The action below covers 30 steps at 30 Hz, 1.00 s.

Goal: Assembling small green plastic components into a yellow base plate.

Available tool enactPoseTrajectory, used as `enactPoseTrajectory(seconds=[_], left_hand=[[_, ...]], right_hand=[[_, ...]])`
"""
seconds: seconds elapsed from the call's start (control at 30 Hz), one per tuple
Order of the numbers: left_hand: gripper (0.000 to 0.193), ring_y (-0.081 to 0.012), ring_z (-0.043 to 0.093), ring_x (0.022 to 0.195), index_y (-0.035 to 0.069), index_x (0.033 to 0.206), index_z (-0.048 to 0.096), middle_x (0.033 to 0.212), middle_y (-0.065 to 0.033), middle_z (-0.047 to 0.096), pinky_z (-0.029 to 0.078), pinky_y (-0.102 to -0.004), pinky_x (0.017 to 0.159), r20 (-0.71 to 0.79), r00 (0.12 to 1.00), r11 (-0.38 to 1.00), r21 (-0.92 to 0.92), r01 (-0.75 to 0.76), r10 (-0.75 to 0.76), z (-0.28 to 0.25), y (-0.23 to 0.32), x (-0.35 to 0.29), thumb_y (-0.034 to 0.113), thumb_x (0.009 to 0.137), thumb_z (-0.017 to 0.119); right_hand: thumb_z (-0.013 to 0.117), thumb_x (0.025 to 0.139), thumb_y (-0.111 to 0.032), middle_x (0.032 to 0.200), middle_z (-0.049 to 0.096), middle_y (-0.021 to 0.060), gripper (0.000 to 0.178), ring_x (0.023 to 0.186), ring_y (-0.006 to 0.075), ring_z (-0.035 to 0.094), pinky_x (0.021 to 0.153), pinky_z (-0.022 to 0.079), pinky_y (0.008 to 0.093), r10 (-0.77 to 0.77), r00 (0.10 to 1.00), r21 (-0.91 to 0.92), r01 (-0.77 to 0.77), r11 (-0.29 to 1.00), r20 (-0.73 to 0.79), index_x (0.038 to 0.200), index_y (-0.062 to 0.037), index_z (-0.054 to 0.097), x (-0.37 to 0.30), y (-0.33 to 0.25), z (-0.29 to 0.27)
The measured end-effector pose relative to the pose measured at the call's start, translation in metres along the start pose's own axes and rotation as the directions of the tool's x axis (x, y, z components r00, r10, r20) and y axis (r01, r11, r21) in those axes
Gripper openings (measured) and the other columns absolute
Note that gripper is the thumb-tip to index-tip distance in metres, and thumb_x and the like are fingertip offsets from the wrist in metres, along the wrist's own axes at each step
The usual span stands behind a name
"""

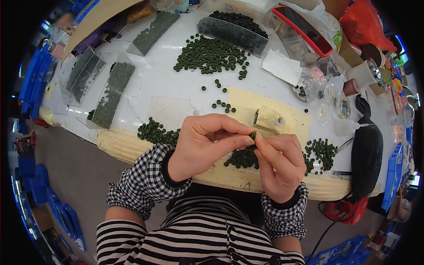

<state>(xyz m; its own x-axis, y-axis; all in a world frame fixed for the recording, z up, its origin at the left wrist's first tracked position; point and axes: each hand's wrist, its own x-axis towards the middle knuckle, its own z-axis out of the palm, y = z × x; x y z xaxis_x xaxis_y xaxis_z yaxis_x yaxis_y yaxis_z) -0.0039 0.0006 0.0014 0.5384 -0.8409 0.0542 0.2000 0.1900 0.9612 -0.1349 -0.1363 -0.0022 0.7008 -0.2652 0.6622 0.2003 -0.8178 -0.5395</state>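
The left hand (192, 143) and right hand (282, 163) pinch nearly closed on one small green piece (252, 135) above a cluttered white table (152, 77); blue crates (66, 218) line the grey floor (84, 176)

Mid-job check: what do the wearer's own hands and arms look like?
The left hand and right hand are ungloved. Black-and-white checked sleeve covers, gathered at the ends, wrap the forearms, with dark cuffs at the wrists; farther up, striped sleeves.
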Motion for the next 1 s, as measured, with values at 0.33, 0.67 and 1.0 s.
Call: enactPoseTrajectory(seconds=[0.33,0.67,1.0], left_hand=[[0.018,-0.0177,0.069,0.088,-0.007,0.105,0.066,0.097,-0.0155,0.069,0.057,-0.0270,0.081,0.022,0.999,0.999,0.042,-0.035,0.034,0.000,-0.001,0.001,-0.008,0.087,0.064],[0.017,-0.0175,0.069,0.088,-0.007,0.104,0.067,0.095,-0.0154,0.069,0.057,-0.0274,0.080,0.024,0.999,0.997,0.058,-0.046,0.045,-0.001,-0.003,0.001,-0.008,0.087,0.064],[0.012,-0.0140,0.068,0.086,-0.005,0.098,0.069,0.096,-0.0117,0.070,0.056,-0.0252,0.077,-0.012,0.999,0.955,0.294,-0.028,0.033,-0.006,0.009,0.010,-0.003,0.087,0.067]], right_hand=[[0.075,0.072,0.003,0.085,0.064,0.0037,0.039,0.072,0.0205,0.055,0.063,0.046,0.0297,-0.014,1.000,0.003,0.014,1.000,-0.019,0.109,-0.0052,0.072,0.000,0.000,-0.001],[0.076,0.069,0.003,0.084,0.063,0.0029,0.042,0.071,0.0204,0.054,0.062,0.045,0.0302,-0.044,0.999,-0.021,0.044,0.999,-0.006,0.110,-0.0060,0.072,-0.002,0.003,0.001],[0.074,0.071,0.008,0.084,0.063,0.0053,0.041,0.071,0.0194,0.056,0.062,0.047,0.0282,0.044,0.994,-0.075,-0.052,0.996,-0.101,0.110,-0.0030,0.071,-0.005,0.001,0.000]])
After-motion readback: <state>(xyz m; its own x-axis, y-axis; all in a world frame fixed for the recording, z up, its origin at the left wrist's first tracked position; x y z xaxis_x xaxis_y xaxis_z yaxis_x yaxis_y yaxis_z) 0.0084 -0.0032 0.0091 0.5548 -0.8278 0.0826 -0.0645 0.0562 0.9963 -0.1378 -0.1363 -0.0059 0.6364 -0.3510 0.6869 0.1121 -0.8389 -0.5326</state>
